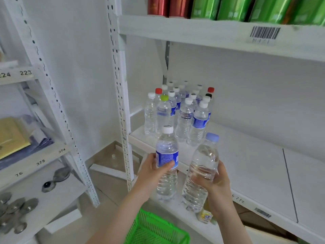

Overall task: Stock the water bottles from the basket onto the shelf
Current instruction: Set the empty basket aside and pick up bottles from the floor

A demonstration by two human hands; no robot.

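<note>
My left hand (152,170) grips a water bottle with a white cap and blue label (166,155), held upright over the front edge of the white shelf (255,166). A clear bottle with a pale blue cap (202,171) is in my right hand (217,182), tilted slightly right. Both are in front of a cluster of several water bottles (182,113) standing at the shelf's back left. The green basket (156,229) sits below my arms at the bottom edge; its inside is hardly visible.
A perforated white upright (121,95) bounds the shelf on the left. Red and green packages (228,7) fill the shelf above. A second rack (35,155) to the left holds gold sheets and metal discs. A small yellow-labelled bottle (205,216) lies below the shelf edge.
</note>
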